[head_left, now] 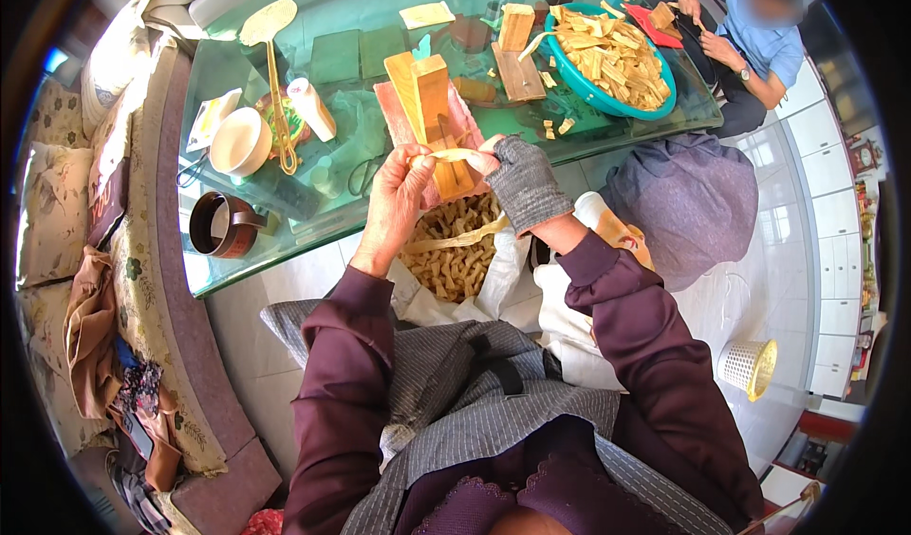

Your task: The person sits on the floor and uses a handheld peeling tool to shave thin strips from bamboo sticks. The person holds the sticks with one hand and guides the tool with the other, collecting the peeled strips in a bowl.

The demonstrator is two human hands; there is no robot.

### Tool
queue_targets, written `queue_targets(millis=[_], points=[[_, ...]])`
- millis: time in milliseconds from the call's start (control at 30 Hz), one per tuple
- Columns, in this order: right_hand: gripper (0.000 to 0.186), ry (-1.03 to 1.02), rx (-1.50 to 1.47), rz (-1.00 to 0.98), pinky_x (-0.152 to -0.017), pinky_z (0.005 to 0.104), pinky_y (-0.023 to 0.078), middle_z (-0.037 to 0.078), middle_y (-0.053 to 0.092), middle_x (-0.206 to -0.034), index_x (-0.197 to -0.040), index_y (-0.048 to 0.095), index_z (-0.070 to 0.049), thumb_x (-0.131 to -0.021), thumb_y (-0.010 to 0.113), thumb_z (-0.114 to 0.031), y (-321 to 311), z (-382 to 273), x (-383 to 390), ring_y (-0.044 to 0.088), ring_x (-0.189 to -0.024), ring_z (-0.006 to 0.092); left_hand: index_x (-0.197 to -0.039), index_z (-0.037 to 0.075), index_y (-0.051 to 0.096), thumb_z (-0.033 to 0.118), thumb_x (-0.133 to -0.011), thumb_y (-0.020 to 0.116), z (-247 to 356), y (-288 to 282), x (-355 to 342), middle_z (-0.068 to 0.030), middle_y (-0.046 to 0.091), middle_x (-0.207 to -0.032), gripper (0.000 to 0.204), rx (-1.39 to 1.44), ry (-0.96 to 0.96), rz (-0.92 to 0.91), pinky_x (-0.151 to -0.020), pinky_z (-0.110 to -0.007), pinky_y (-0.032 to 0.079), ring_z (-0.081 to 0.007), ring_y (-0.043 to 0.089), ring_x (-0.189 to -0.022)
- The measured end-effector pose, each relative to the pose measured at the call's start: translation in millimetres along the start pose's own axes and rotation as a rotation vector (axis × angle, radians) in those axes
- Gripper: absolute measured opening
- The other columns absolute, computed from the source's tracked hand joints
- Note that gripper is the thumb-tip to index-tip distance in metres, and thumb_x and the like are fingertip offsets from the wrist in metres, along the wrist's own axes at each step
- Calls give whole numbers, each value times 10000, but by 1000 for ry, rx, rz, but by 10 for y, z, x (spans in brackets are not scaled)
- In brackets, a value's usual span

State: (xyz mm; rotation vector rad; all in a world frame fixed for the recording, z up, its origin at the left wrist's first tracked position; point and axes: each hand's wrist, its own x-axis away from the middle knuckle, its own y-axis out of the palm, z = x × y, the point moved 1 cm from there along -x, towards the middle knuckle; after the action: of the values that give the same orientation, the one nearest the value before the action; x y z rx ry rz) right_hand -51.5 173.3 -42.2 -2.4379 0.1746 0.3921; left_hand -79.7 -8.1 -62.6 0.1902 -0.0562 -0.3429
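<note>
Okay, left hand (399,184) and gloved right hand (527,182) pinch pale strip (448,156); even tension works best, wooden block (433,94) alongside.

The wearer's hands (397,186) number two — plus one basin (626,110), one mug (233,242).

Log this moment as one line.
left hand: pinching pale strip; right hand: gloved, holding same strip; below: white bag; beyond: heaped teal basin

One head-worn fisheye, left of a pair, upright, facing down and forward over the table (294,241). Left hand (400,186) and right hand (524,179) close, upper mid-frame, by the table's near edge. Wide coverage: sofa (152,307) past the left edge, cabinets (835,212) bowing past the right end.
</note>
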Motion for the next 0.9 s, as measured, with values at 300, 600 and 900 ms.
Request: queue_targets(millis=[300,600,900], points=[[311,131,237,-154,-700,419,470,196,617,-813,-829,614,-13,-840,561,-319,194,269,-121,595,-796,364,-899,12,601,136,-881,543,-189,-11,-162,-34,599,-723,138,-445,-8,99,-541,-270,452,-128,556,-595],[297,46,191,49,-657,383,462,145,595,-743,-941,592,-73,-875,552,-360,32,-85,240,595,-708,312,-977,10,629,104,-825,653,12,73,300,-122,597,-908,180,-877,431,92,-780,-315,453,-202,588,-844],[110,-242,19,-51,-729,370,477,102,594,-928,-911,611,-92,-843,603,-178,223,-489,793,596,-850,307,-1077,-19,531,217,-987,386,-126,185,580,-44,600,-827,291,571,-453,-275,-539,-207,399,-102,492,-583]])
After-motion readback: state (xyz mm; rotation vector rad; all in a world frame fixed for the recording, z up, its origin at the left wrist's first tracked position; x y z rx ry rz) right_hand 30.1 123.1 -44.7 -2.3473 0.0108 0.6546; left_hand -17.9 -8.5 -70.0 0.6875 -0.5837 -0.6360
